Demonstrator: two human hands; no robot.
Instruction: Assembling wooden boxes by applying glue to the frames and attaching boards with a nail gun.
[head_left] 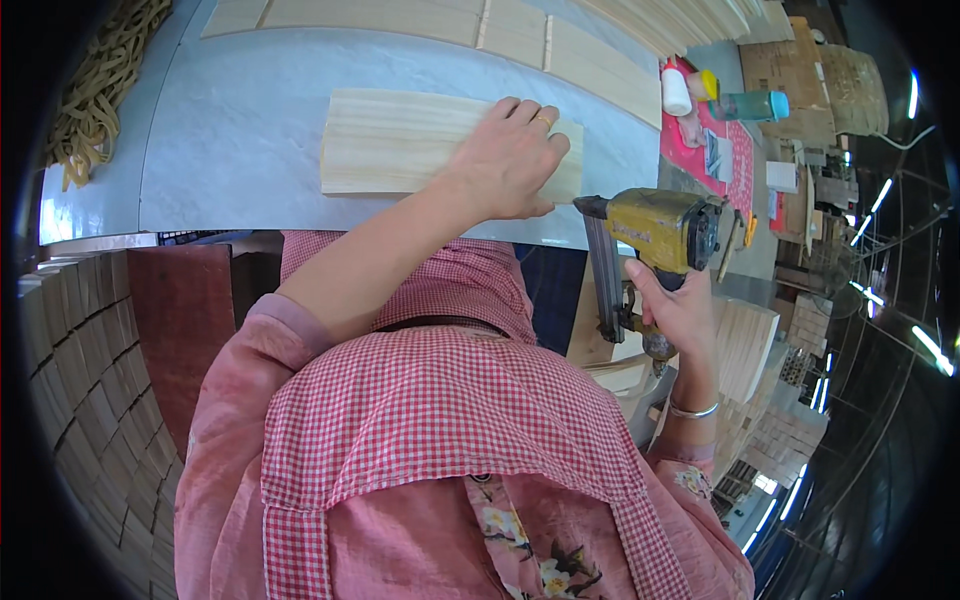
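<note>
A pale wooden board [385,140] lies on the light grey tabletop close to its near edge. My left hand [512,158] is closed over the board's right part, with its fingers bent toward the far side and its thumb toward the near side. In my right hand [684,308] is a yellow and black nail gun [648,222], gripped by its handle. The gun's nose points left and meets, or nearly meets, the board's near right corner; contact is hard to tell. Its long dark magazine hangs down beside the table edge.
Long wooden panels [400,18] lie along the table's far side. A white bottle [675,92] with a red top and a teal bottle [750,106] stand at the far right. Brown bands [100,100] hang at the far left. Stacked wood pieces [90,390] fill the lower left.
</note>
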